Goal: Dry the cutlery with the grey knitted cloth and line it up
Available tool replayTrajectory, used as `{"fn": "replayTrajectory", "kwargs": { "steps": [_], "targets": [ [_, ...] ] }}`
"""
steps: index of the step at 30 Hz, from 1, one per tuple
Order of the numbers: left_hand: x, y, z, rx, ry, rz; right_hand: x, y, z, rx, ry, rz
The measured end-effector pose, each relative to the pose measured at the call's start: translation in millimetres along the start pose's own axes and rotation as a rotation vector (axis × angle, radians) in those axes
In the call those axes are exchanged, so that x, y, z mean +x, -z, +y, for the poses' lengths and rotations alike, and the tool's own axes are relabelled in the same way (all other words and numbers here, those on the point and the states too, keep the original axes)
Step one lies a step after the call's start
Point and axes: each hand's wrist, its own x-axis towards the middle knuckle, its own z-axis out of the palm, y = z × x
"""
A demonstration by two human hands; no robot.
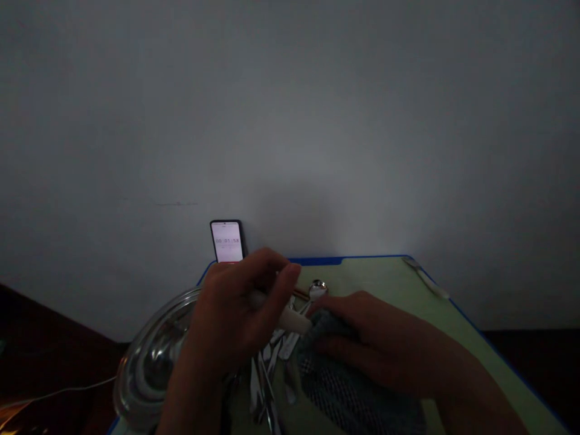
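Together, two bare hands hold a pale handle and a dark cloth.

The pale handle (294,321) slants down to the cloth (348,386), its near end meeting the fabric; the rest of the utensil cannot be made out. The left hand (247,308), left of the cloth, has thumb and fingers closed around the handle. The right hand (362,338) grips the cloth from above. Just left of the cloth, metal cutlery (266,383) lies in a loose pile, and a shiny spoon (318,289) shows beyond the cloth. Farther left of it sits a round, reflective metal vessel (156,356), partly behind the left forearm. Beyond the cloth to the left, a phone (227,241) stands tilted, its screen lit. Well to the cloth's right, a pale-handled fork (426,279) lies along the blue edge of the green table (376,278).
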Motion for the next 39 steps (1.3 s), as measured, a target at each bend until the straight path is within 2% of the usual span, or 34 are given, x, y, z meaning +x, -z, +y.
{"fn": "replayTrajectory", "kwargs": {
  "steps": [4,8,10,14,19,25,32,37,39],
  "targets": [
    [-1.1,0.8,-1.7,0.045,-0.032,-0.120,-3.4,5.0,-0.3,-0.013,0.006,0.065],
    [-4.7,11.1,-13.9,0.005,0.007,-0.422,-7.3,16.6,5.7,-0.036,-0.046,0.324],
    [-8.2,18.8,-18.2,-0.008,0.019,-0.458,-12.1,22.1,10.2,-0.046,-0.046,0.380],
    [-16.6,30.6,-19.6,-0.050,0.020,-0.505,-22.7,30.9,14.9,-0.085,0.002,0.291],
    [-15.8,31.6,-17.9,-0.110,-0.012,-0.594,-26.4,37.0,8.2,-0.165,-0.026,0.178],
    [-9.4,32.0,-8.0,-0.142,-0.006,-0.558,-26.7,39.0,0.4,-0.159,-0.022,0.149],
    [-6.5,33.3,-0.6,-0.103,-0.066,-0.346,-24.9,41.1,-3.4,-0.074,0.002,0.142],
    [-9.7,28.4,6.7,-0.082,-0.133,-0.445,-21.6,37.4,-0.1,0.019,0.045,0.118],
    [-11.6,24.5,12.5,-0.057,-0.184,-0.393,-20.1,35.3,3.4,0.106,0.072,0.098]
  ]
}}
